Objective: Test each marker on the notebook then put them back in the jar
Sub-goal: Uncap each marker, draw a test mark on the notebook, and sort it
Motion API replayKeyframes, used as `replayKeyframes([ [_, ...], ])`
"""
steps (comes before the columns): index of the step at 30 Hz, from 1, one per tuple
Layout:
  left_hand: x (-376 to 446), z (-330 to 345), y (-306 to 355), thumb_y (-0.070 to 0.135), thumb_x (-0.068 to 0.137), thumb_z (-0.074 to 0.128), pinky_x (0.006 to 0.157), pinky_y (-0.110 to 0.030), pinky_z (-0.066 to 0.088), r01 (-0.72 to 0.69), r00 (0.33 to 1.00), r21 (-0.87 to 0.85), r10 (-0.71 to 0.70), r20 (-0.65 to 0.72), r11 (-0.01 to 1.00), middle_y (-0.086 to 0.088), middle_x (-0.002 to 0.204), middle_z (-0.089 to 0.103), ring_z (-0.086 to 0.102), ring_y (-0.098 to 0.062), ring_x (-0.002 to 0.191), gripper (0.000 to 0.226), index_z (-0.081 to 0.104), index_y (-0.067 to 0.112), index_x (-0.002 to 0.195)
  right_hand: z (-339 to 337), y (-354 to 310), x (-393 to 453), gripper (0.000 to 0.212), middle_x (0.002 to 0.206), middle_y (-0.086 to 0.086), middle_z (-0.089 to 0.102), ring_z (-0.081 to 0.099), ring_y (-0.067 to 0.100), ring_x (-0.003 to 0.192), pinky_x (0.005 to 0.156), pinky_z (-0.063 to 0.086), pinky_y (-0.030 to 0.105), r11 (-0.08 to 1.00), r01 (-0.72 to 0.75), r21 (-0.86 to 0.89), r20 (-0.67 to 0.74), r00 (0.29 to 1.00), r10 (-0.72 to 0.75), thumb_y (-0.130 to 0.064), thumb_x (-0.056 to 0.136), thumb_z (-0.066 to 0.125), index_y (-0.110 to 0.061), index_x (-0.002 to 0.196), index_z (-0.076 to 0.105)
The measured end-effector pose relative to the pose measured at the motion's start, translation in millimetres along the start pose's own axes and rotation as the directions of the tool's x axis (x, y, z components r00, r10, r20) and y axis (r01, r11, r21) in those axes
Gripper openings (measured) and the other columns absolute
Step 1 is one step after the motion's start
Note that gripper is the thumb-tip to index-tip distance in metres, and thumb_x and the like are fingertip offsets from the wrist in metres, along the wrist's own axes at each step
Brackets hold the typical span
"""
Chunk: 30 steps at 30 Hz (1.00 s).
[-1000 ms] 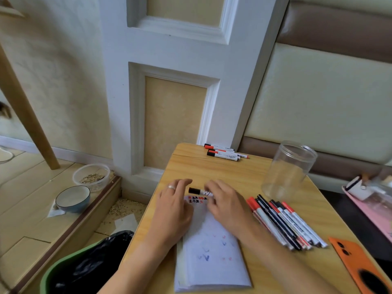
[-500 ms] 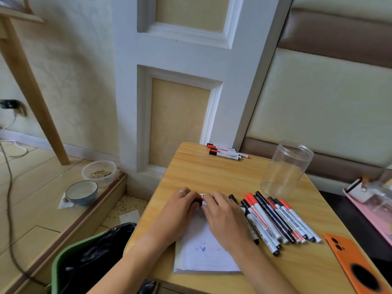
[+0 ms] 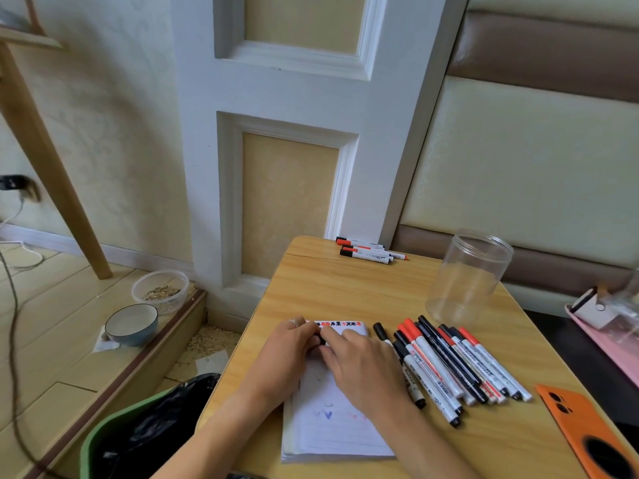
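Observation:
A white lined notebook (image 3: 332, 430) with small blue and red test marks lies near the wooden table's (image 3: 332, 292) front edge. Over its top end my left hand (image 3: 287, 357) and my right hand (image 3: 359, 368) meet, and together they hold a black-capped marker (image 3: 318, 340), almost all of it hidden by my fingers. Several red- and black-capped markers (image 3: 449, 364) lie side by side right of the notebook. Behind them stands the clear plastic jar (image 3: 466, 278), upright with nothing inside. A second small group of markers (image 3: 368, 252) lies at the table's far edge.
An orange phone (image 3: 587, 433) lies at the table's front right. A pink tray (image 3: 608, 340) sits further right. On the floor at left are a green bin with a black bag (image 3: 152, 426), a blue bowl (image 3: 131, 323) and a clear tub (image 3: 160, 293).
The camera has tilted and shifted. My two hands have closed in together on the marker over the notebook's top, hiding most of it. The row of markers looks spread wider.

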State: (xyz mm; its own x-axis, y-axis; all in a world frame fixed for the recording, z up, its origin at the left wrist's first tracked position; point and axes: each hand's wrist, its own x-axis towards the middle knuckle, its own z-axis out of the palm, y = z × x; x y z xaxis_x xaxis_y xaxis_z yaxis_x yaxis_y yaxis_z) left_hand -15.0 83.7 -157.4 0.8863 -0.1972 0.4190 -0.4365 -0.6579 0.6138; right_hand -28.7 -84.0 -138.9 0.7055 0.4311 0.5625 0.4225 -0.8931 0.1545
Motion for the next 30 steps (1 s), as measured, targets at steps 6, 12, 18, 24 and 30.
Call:
replayKeyframes([
  [6,0.1,-1.0,1.5,0.003,0.092,0.049,0.058,-0.021,0.028,-0.031,0.999,-0.004,0.031,0.012,1.000,0.002,0.078,0.043,0.037,-0.006,0.069,0.023,0.045,0.014,0.072,-2.0,-5.7,0.2,0.023,0.047,-0.004,0.048,0.052,0.020,0.036,0.041,0.021,0.028,0.997,-0.067,-0.042,0.056,0.996,0.069,-0.049,0.090,0.038,-0.033,0.093,0.056],
  [12,-0.2,-6.6,2.3,0.005,0.094,0.051,0.066,-0.015,0.038,-0.080,0.996,-0.011,0.080,0.033,0.997,0.008,0.087,0.050,0.052,-0.006,0.080,0.020,0.066,0.018,0.092,-1.2,-7.2,-0.1,0.032,0.041,0.000,0.048,0.053,0.021,0.036,0.041,0.019,0.027,0.989,-0.134,-0.058,0.104,0.985,0.139,-0.055,0.086,0.041,-0.035,0.085,0.066],
  [18,6.8,-24.0,-4.8,0.012,0.096,0.062,0.075,-0.024,0.047,-0.054,0.997,-0.010,0.053,-0.050,0.999,0.015,0.099,0.056,0.054,-0.004,0.087,0.016,0.064,0.028,0.099,-6.5,-6.0,-1.5,0.050,0.089,-0.003,0.071,0.071,0.021,0.079,0.056,0.036,0.033,0.978,-0.205,0.045,0.142,0.970,0.197,-0.068,0.096,0.038,-0.028,0.119,0.056],
  [24,47.5,-15.3,-13.4,0.022,0.093,0.070,0.072,-0.016,0.039,0.116,0.985,-0.033,-0.119,-0.124,0.993,0.014,0.095,0.061,0.053,-0.002,0.089,0.013,0.069,0.034,0.096,-2.8,-9.4,1.9,0.039,0.066,-0.004,0.064,0.065,0.016,0.054,0.048,0.025,0.027,0.981,-0.187,-0.051,0.116,0.974,0.192,-0.059,0.090,0.063,-0.024,0.107,0.066],
  [30,66.3,6.7,-21.8,0.030,0.094,0.069,0.083,-0.030,0.046,0.134,0.991,0.034,-0.133,-0.034,0.990,0.007,0.099,0.060,0.051,-0.014,0.097,0.016,0.076,0.033,0.108,3.4,-9.9,0.9,0.033,0.053,-0.005,0.056,0.056,0.016,0.038,0.042,0.021,0.025,0.979,-0.199,-0.050,0.097,0.974,0.203,-0.050,0.079,0.068,-0.022,0.095,0.072],
])
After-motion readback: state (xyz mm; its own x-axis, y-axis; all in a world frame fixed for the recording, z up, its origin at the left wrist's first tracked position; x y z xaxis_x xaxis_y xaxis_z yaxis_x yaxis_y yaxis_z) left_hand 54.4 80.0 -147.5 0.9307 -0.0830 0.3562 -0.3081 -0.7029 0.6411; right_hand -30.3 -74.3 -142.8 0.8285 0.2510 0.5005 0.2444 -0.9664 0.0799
